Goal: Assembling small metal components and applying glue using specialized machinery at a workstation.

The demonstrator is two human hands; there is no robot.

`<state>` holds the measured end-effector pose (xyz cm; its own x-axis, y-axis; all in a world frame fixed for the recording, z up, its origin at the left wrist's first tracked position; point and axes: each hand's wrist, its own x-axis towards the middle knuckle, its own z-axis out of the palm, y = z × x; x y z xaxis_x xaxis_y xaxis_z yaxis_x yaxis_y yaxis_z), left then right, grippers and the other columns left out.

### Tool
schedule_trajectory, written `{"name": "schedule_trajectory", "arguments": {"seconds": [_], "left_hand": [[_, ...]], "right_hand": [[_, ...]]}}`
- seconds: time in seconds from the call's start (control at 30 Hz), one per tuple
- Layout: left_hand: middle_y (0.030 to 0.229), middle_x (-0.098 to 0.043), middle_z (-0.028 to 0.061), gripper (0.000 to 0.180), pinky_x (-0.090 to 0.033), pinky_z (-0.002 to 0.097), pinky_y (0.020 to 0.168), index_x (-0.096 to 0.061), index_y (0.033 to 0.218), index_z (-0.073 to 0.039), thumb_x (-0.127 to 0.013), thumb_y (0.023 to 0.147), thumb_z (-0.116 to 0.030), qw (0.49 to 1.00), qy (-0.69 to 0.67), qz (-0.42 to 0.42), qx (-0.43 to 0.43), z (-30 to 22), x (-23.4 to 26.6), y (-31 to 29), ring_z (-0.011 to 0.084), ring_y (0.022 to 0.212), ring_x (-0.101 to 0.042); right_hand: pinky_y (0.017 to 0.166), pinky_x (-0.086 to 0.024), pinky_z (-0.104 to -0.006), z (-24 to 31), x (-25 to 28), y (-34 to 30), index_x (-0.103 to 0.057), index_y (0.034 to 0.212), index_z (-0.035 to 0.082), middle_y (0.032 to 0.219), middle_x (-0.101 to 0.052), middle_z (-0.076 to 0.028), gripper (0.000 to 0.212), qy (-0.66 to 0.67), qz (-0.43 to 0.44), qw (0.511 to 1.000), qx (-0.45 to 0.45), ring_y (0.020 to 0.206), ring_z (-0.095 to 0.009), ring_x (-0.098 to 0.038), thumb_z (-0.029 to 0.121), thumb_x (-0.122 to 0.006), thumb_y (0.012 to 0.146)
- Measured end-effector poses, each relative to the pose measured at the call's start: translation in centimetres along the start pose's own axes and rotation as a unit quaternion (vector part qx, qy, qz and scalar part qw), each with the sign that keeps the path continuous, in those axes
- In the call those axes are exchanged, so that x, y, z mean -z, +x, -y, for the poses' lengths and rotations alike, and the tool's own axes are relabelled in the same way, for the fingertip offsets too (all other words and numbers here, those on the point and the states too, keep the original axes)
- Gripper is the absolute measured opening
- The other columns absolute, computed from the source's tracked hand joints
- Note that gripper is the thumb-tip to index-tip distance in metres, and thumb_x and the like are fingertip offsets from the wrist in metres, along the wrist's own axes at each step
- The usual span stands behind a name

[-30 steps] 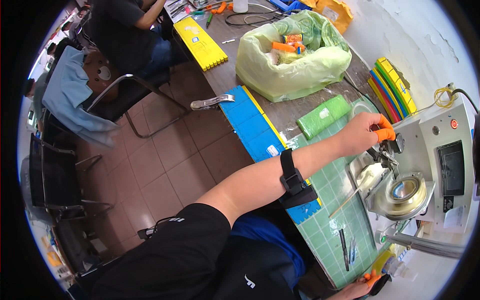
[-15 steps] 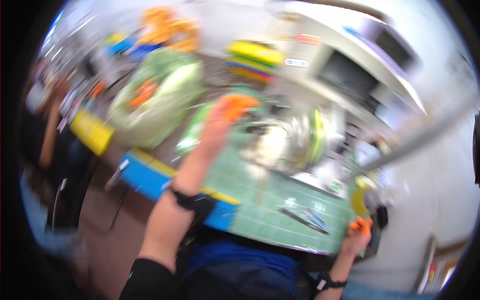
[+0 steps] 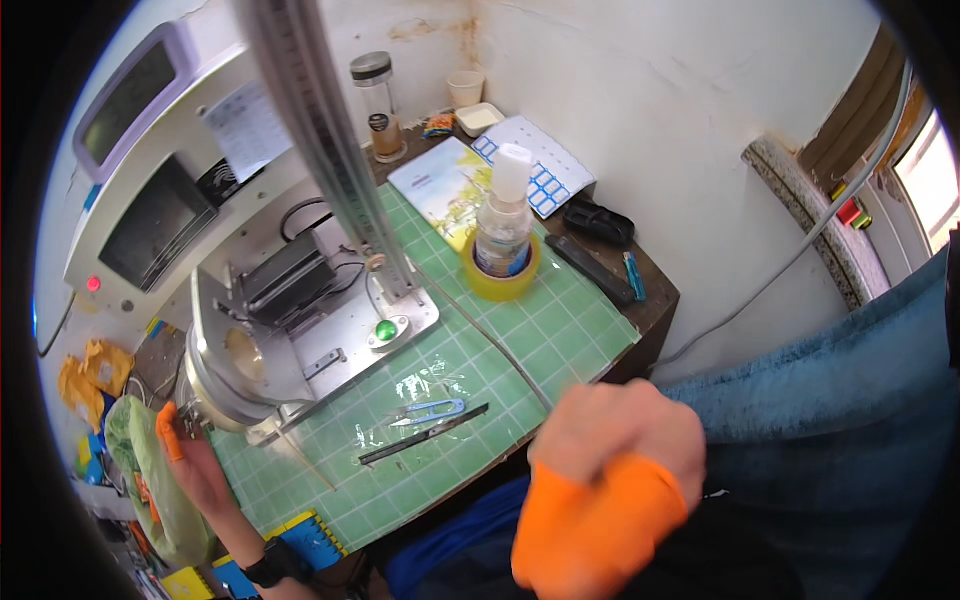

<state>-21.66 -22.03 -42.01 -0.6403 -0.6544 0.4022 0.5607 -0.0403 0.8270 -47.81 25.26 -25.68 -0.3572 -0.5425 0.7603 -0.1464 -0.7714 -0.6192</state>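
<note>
My left hand is at the left, beside a machine with a round metal rim. An orange covering sits on its fingertip, and its visible fingers point upward, holding nothing I can see. Close to the camera at the lower right, my right hand is raised with bent fingers. Orange coverings wrap those fingers; whatever they may hold is hidden. On the green gridded mat between the hands lie blue thread snips and a thin black strip.
The machine's metal base carries a green button and a tall slotted post. Behind stand a clear bottle inside a yellow tape roll and a lidded glass. A green plastic bag is left.
The view has swung to the right. My right hand has risen from the mat's right edge toward the camera. My left hand now appears beside the machine's round rim.
</note>
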Motion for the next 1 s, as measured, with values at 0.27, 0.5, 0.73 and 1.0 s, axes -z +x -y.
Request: {"name": "schedule_trajectory", "arguments": {"seconds": [0.27,0.5,0.73,1.0], "left_hand": [[0.154,-0.048,0.0084,0.044,-0.024,0.0410,0.125,-0.048,0.148,-0.001,-0.041,0.112,-0.025,0.997,-0.058,0.022,0.035,-0.6,0.7,-0.3,0.0211,0.141,-0.044],[0.157,-0.045,0.0104,0.045,-0.025,0.0429,0.124,-0.044,0.151,-0.002,-0.040,0.112,-0.024,0.986,-0.121,0.103,0.058,-1.6,-0.1,0.1,0.0225,0.143,-0.042],[0.156,-0.045,0.0110,0.056,-0.024,0.0414,0.123,-0.044,0.152,-0.003,-0.050,0.106,-0.034,0.988,-0.003,0.153,-0.028,-1.2,0.3,0.3,0.0258,0.145,-0.039],[0.151,-0.050,0.0101,0.044,-0.027,0.0412,0.122,-0.050,0.146,0.000,-0.041,0.111,-0.026,0.997,-0.025,0.067,-0.002,-0.2,3.3,-0.4,0.0215,0.141,-0.043]], "right_hand": [[0.046,-0.043,-0.0287,-1.4,2.3,-1.6,-0.071,0.090,-0.003,0.072,-0.068,-0.013,0.033,0.050,-0.074,0.996,0.019,0.045,-0.020,-0.051,0.026,-0.060,0.100],[0.048,-0.043,-0.0269,-1.6,1.4,-5.7,-0.069,0.098,-0.001,0.077,-0.067,-0.010,0.034,0.110,-0.129,0.985,0.024,0.048,-0.017,-0.049,0.028,-0.053,0.104],[0.050,-0.042,-0.0251,-0.2,2.7,-6.6,-0.067,0.107,0.001,0.081,-0.065,-0.007,0.036,0.129,-0.161,0.977,0.048,0.051,-0.014,-0.047,0.030,-0.046,0.107],[0.052,-0.043,-0.0231,1.5,8.6,0.0,-0.066,0.118,0.005,0.091,-0.062,-0.002,0.037,0.183,-0.187,0.958,0.119,0.055,-0.011,-0.044,0.032,-0.042,0.110]]}}
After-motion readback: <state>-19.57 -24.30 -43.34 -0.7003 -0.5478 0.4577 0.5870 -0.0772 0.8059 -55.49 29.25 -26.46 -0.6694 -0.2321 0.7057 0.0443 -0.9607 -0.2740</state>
